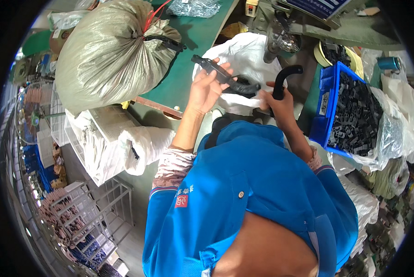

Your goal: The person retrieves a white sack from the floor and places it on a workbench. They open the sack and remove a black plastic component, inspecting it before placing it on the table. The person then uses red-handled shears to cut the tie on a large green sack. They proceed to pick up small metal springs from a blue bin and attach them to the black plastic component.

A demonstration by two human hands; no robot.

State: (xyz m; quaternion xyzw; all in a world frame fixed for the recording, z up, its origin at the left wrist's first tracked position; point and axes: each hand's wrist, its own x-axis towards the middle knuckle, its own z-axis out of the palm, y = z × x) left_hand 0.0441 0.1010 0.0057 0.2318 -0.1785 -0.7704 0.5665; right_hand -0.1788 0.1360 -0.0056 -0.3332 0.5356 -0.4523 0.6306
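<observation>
My left hand (206, 90) grips a long, flat black plastic part (218, 71) and holds it slanted over a white plastic bag (246, 53). My right hand (277, 107) is closed on a black curved handle-like piece (286, 76) whose bent end sticks up and to the right. The lower end of the long part reaches toward my right hand; whether the two pieces touch is not clear. Both hands are raised in front of my blue jacket (253, 184), above the gap between the green table (195, 41) and the blue bin (321, 122).
The blue bin at the right holds several small black parts. A big grey-green woven sack (110, 51) lies on the green table at the left. A clear bag of metal pieces (193, 7) sits at the far edge. White wire racks (91, 207) and white bags (124, 147) fill the lower left.
</observation>
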